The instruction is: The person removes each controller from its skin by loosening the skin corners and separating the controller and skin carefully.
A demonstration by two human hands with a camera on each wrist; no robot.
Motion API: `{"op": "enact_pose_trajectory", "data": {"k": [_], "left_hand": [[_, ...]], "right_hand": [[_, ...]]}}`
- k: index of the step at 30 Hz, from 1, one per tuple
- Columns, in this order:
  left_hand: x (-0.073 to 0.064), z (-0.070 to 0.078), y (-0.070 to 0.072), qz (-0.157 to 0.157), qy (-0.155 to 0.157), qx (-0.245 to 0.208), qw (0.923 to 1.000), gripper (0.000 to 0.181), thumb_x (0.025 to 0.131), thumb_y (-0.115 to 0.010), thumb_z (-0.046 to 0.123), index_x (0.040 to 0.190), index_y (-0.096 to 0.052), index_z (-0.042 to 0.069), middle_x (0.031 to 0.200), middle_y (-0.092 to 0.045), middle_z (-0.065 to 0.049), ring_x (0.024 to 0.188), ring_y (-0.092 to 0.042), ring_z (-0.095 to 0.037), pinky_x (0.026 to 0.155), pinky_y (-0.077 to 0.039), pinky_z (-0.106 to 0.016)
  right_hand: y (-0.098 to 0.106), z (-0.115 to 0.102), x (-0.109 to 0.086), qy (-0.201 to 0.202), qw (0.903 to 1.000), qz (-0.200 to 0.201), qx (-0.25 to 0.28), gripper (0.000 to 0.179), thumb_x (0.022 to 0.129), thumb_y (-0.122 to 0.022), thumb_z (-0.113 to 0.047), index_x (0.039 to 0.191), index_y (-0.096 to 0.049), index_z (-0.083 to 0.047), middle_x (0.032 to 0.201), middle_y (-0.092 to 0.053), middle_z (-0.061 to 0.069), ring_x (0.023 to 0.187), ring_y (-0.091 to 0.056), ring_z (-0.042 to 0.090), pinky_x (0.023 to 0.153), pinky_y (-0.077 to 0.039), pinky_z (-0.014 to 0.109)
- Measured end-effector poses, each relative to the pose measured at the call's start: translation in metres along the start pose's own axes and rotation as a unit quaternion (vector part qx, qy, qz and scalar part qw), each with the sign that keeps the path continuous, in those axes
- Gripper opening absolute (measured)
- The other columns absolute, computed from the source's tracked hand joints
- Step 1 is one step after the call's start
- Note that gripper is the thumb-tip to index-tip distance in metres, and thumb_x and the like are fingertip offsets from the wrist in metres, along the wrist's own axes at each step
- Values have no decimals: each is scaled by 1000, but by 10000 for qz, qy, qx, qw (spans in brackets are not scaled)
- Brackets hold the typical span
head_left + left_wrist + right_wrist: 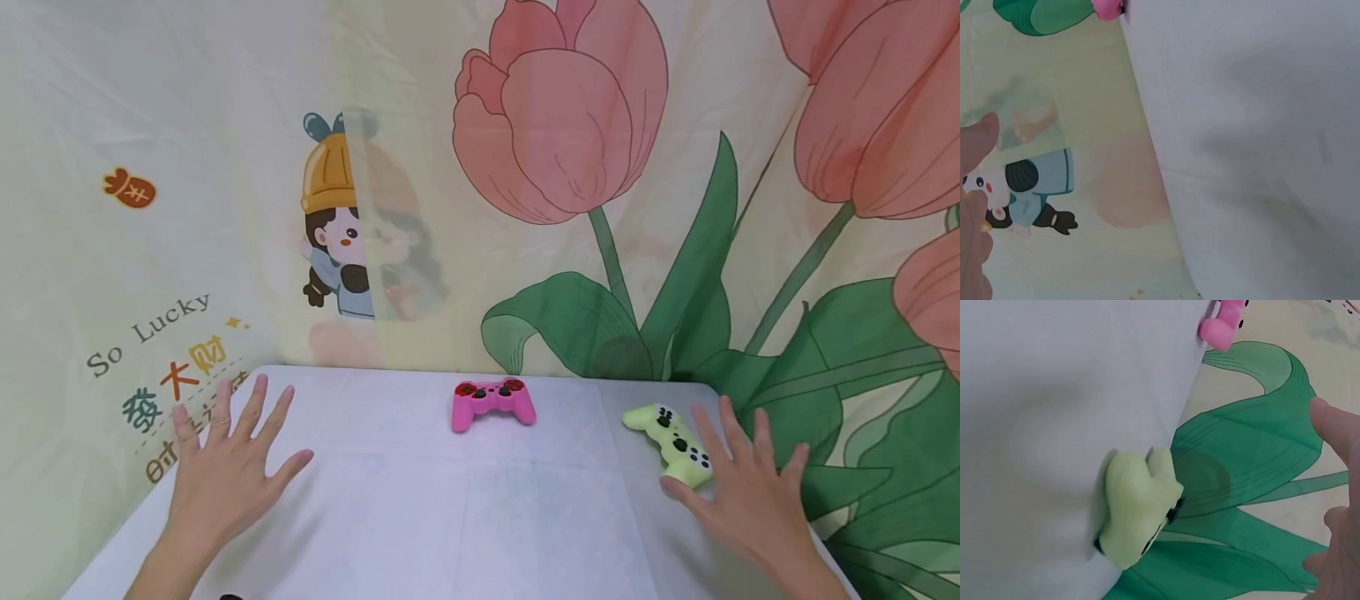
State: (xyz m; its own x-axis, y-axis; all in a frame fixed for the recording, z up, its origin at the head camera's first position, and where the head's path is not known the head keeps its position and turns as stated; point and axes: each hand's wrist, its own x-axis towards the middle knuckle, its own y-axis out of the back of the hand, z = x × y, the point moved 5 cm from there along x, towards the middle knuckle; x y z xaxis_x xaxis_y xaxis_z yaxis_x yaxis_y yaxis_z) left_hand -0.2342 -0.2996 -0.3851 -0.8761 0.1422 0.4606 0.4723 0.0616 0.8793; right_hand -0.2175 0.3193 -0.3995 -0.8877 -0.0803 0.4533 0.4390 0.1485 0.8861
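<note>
Both hands hover with fingers spread and nothing in them. In the head view my left hand (225, 475) is over the left side of the white-covered table (450, 533); part of it shows at the edge of the left wrist view. My right hand (753, 492) is over the right side, its thumb overlapping the near end of a pale green game controller (678, 442) in the head view. The right wrist view shows that controller (1138, 506) lying apart from the hand. A pink game controller (493, 404) lies at the table's back edge, between the hands.
A printed curtain (420, 250) with tulips and a cartoon figure hangs right behind the table's back edge. A small dark object (231, 597), mostly cut off, shows at the bottom left of the head view.
</note>
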Motion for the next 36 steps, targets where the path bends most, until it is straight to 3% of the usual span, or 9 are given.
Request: {"op": "enact_pose_trajectory", "data": {"k": [5,11,20,26,36], "left_hand": [[13,7,-2,49,-83,-25,10000,98,96,-58,72,172,-15,27,179,-4,-11,161,19,-41,116,25,-72],[31,18,-2,118,-93,-60,9999,95,96,-56,72,171,-21,25,178,-8,-12,162,18,-40,117,25,-71],[52,35,-4,120,-206,-300,9993,93,99,-56,69,171,-17,25,179,-4,-10,162,12,-42,116,22,-74],[67,50,-13,2,-225,-666,9975,90,101,-55,67,171,-21,21,177,-11,-15,163,9,-44,116,23,-73],[95,80,-32,-408,-183,-1275,9908,89,102,-55,65,171,-22,19,176,-14,-18,162,0,-48,116,11,-81]], "right_hand": [[-1,-15,18,174,9997,160,-87,109,88,-71,-72,171,-21,-21,176,-16,18,159,-4,56,104,-2,94],[-4,-31,40,319,9992,205,78,107,88,-70,-73,170,-23,-23,175,-19,20,158,-10,57,105,-5,93],[-12,-57,67,454,9988,-42,188,106,89,-68,-72,170,-24,-20,174,-21,23,156,-14,58,107,-7,91],[-25,-71,83,446,9975,-317,438,103,91,-70,-67,169,-26,-17,173,-21,24,155,-18,57,109,-15,89],[-58,-85,110,461,9946,-501,787,98,93,-74,-57,169,-27,-14,172,-26,25,153,-27,56,109,-28,84]]}}
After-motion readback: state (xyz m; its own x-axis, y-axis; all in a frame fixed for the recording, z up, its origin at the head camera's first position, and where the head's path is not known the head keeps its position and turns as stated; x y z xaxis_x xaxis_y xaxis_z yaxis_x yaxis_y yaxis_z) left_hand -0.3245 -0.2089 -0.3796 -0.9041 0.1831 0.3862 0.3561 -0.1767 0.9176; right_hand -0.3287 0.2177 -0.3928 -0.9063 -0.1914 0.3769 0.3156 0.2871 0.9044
